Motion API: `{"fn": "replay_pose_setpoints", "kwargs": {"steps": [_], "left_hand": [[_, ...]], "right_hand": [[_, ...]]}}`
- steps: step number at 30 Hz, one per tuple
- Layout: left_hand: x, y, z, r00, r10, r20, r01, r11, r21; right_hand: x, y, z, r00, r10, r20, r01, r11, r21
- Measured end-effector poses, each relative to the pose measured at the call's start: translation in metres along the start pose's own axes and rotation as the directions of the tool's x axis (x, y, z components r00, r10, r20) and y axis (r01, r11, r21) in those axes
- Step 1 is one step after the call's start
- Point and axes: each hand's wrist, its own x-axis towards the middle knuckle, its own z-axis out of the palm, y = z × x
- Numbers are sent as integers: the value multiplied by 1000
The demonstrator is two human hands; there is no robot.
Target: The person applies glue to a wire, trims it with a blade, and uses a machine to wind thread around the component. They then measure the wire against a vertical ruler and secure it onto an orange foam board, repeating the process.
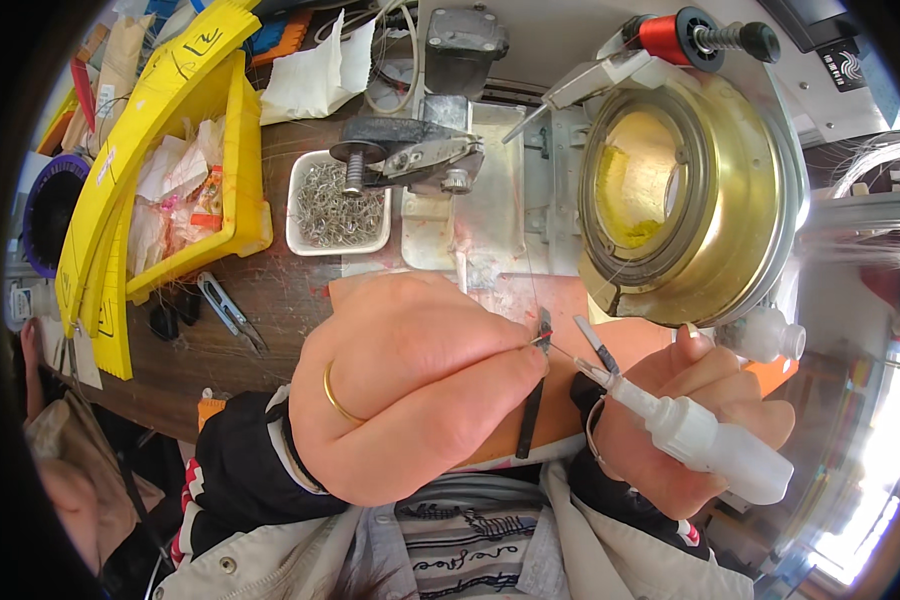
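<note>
My left hand [400, 385], with a gold ring, is closed in a pinch over the work surface. At its fingertips shows a tiny red-ended piece [542, 340]; most of it is hidden, so its kind is unclear. My right hand [635, 445] is wrapped round a white needle-tipped bottle [710, 440], its body slanting down to the right. The thin needle points at the left fingertips, very close to the red-ended piece. Beneath lie a dark narrow strip [532, 415] and a flat metal blade-like piece [595, 342], by an orange board [625, 335].
A white tray [292, 235] holds many small wire pieces. Behind stands a metal clamp [420, 155]. At right are a big brass drum [740, 200] and a red thread spool [665, 38]. A yellow bin [255, 190] and a box cutter [230, 310] lie left. Another person's arm [65, 500] shows lower left.
</note>
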Motion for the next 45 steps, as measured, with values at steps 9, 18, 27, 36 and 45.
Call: {"fn": "replay_pose_setpoints", "kwargs": {"steps": [9,18,27,36,45], "left_hand": [[0,2,1,1000,-10,-1,10,1000,7],[0,2,1,1000,-20,-3,20,1000,11],[0,2,1,1000,-21,10,21,1000,10],[-2,0,1,1000,-10,-6,10,1000,15],[-2,-2,1,1000,-2,7,2,1000,-2]], "right_hand": [[-1,-6,-1,998,57,-2,-57,998,-7],[-2,-4,1,999,46,-12,-46,999,-22],[-3,-3,0,998,35,-50,-33,999,41],[-1,-2,2,999,18,-42,-16,999,42],[-3,0,3,998,2,-65,2,999,53]]}}
